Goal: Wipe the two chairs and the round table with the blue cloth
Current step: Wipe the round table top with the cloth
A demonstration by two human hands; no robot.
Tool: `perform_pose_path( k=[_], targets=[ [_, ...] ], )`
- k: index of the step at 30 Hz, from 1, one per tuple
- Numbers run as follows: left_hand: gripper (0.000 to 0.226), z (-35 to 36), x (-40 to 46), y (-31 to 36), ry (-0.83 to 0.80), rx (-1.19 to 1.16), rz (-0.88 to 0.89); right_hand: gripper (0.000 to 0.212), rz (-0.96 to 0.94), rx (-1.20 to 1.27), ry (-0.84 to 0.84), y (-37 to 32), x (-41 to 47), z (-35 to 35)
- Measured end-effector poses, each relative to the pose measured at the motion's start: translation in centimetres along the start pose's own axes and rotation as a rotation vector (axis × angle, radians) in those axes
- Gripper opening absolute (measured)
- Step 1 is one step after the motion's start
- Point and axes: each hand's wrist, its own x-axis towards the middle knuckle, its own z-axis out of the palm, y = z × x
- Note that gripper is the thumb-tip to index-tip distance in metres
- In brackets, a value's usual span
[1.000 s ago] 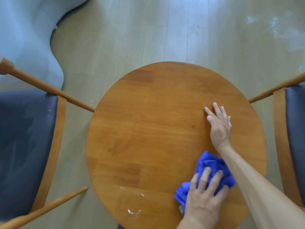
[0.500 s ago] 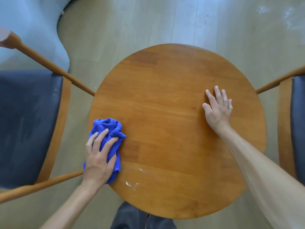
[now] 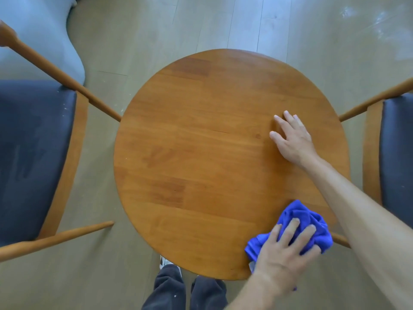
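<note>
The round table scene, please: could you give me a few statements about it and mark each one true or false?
1. The left hand presses the blue cloth on the near right part of the round table. True.
2. The right hand grips the cloth. False: it rests flat on the bare tabletop, apart from the cloth.
3. A chair with a dark seat stands on each side of the table. True: the left chair and the right chair.
4. The cloth lies on the left chair's seat. False: it is on the table.
</note>
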Motion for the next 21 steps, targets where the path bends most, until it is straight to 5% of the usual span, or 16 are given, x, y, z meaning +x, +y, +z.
perform_pose_path(
  k=[6, 12, 16, 21],
  targets=[
    [0.032, -4.5, -3.5, -12.6, 0.23, -0.122, -0.133, 0.05, 0.056, 0.14, 0.131, 2.2, -5.1, 0.4],
    [0.042, -10.1, -8.5, -27.2, 0.354, 0.053, -0.764, 0.048, 0.109, 0.15, 0.263, 4.0, -9.3, 1.5],
    [0.034, -8.3, -6.1, -23.4, 0.408, 0.11, -0.864, 0.048, 0.109, 0.288, 0.291, 2.0, -11.6, 2.8],
    [0.054, -5.1, -1.9, -10.4, 0.221, -0.113, -0.604, 0.046, 0.022, 0.425, 0.291, -3.4, -14.6, 5.7]
  ],
)
